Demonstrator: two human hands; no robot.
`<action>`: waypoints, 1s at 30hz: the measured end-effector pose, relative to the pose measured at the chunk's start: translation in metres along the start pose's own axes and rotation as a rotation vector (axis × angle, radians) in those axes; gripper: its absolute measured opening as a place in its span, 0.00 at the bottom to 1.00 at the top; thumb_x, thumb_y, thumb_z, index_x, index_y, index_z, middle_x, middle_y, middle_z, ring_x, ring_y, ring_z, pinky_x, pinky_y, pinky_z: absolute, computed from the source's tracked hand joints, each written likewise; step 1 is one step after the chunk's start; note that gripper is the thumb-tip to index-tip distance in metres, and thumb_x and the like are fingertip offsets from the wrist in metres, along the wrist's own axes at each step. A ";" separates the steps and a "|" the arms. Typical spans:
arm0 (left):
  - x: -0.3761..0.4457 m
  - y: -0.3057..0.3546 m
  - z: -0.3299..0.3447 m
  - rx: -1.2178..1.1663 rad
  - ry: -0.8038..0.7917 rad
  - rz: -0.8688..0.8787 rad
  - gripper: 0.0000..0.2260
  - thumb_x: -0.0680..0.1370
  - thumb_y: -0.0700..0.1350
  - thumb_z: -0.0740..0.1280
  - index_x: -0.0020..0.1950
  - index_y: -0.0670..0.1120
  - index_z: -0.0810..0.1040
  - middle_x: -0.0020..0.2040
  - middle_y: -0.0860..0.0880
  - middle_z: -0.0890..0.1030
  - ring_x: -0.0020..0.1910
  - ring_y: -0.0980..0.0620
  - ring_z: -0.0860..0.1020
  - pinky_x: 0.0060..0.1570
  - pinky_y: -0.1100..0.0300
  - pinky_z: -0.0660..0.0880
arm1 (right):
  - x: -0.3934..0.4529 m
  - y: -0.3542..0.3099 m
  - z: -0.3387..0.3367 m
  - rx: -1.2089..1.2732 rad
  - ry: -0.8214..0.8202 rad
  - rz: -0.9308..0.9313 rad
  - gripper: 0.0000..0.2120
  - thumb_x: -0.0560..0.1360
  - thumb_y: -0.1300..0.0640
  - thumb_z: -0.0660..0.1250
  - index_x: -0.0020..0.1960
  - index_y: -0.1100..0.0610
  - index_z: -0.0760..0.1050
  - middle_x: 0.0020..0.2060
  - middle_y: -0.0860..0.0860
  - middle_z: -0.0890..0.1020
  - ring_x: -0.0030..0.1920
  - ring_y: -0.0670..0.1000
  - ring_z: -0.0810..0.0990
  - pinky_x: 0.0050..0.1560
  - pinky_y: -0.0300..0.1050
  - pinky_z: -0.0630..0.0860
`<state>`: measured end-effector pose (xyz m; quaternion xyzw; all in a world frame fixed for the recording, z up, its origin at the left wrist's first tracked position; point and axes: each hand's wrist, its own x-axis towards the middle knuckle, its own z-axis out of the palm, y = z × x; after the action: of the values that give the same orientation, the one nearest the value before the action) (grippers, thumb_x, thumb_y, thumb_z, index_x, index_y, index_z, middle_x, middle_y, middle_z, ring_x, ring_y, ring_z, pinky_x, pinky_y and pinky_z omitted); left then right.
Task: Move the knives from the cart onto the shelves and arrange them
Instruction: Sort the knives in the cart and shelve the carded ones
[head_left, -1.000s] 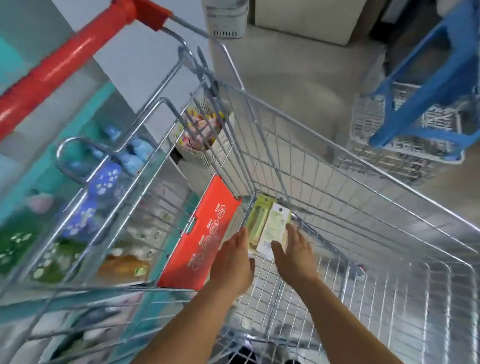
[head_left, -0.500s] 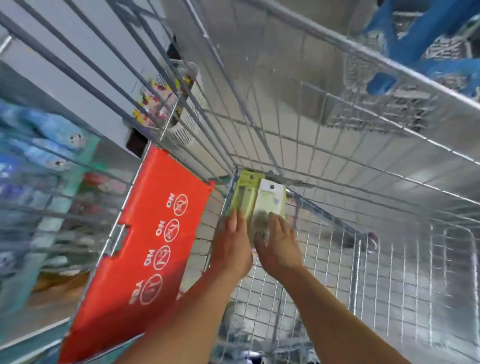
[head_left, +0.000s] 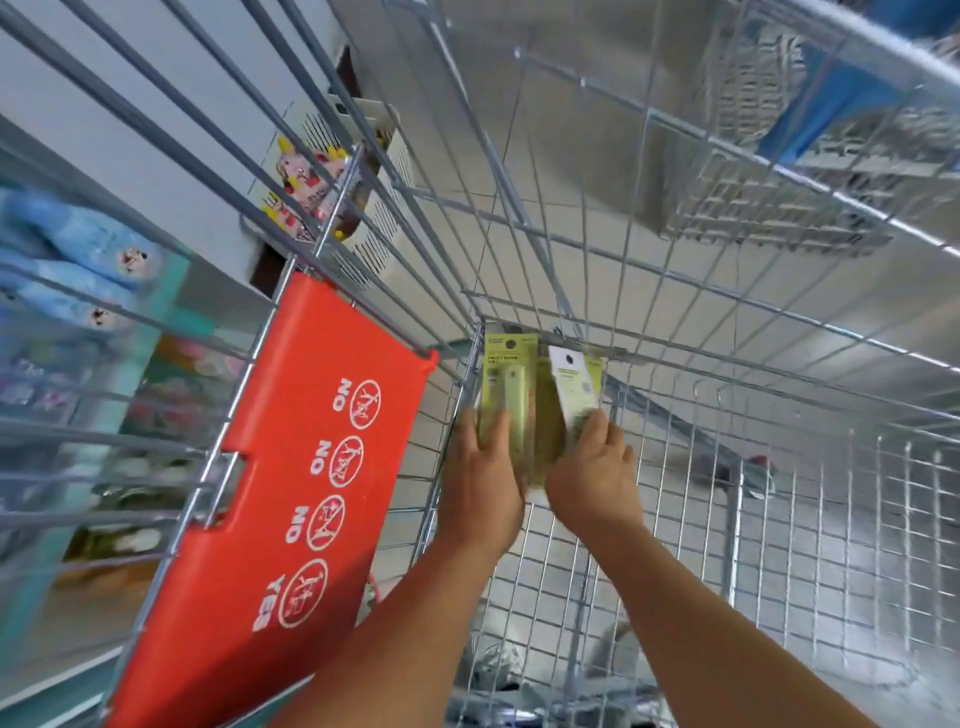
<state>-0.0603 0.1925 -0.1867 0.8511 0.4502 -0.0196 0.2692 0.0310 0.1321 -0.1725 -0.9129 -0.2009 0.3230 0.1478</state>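
Note:
Both my arms reach deep into a wire shopping cart (head_left: 675, 364). A small stack of green packaged knives (head_left: 511, 384) lies in the cart's far corner. My left hand (head_left: 480, 480) grips the left side of the green packs, fingers over their front. My right hand (head_left: 592, 475) holds the right side, its fingers on a pack turned with its white back card (head_left: 571, 382) facing up. The packs' lower ends are hidden under my hands.
A red plastic child-seat flap (head_left: 291, 493) with "NO" symbols hangs on the cart's left. Beyond the wires on the left are store shelves (head_left: 93, 291) with blue packaged goods and a white basket of items (head_left: 332, 192). A blue frame (head_left: 831, 88) stands at the top right.
The view has dropped further into the cart. Both hands closed in from beside the packs onto them and now hold the stack.

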 end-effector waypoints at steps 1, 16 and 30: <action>0.001 0.001 -0.001 0.014 0.022 -0.008 0.30 0.70 0.37 0.68 0.72 0.46 0.67 0.71 0.38 0.64 0.69 0.39 0.66 0.66 0.53 0.65 | 0.001 0.004 -0.005 0.014 0.015 0.010 0.23 0.79 0.54 0.55 0.71 0.63 0.58 0.66 0.61 0.68 0.64 0.62 0.67 0.66 0.53 0.62; 0.009 0.017 0.007 -0.030 0.055 -0.197 0.20 0.76 0.46 0.67 0.66 0.46 0.67 0.66 0.43 0.69 0.66 0.42 0.66 0.63 0.52 0.66 | -0.003 0.014 -0.015 0.466 0.159 0.094 0.08 0.78 0.54 0.59 0.51 0.58 0.71 0.37 0.52 0.78 0.41 0.58 0.76 0.42 0.49 0.73; 0.009 0.017 0.007 -0.125 0.040 -0.230 0.28 0.75 0.40 0.67 0.73 0.46 0.60 0.64 0.43 0.69 0.61 0.42 0.72 0.57 0.49 0.73 | 0.006 0.010 0.011 0.485 0.078 0.207 0.17 0.71 0.51 0.66 0.57 0.57 0.70 0.53 0.54 0.78 0.51 0.56 0.77 0.53 0.51 0.75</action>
<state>-0.0401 0.1883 -0.1870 0.7755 0.5506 -0.0054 0.3088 0.0308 0.1277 -0.1879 -0.8782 -0.0173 0.3399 0.3361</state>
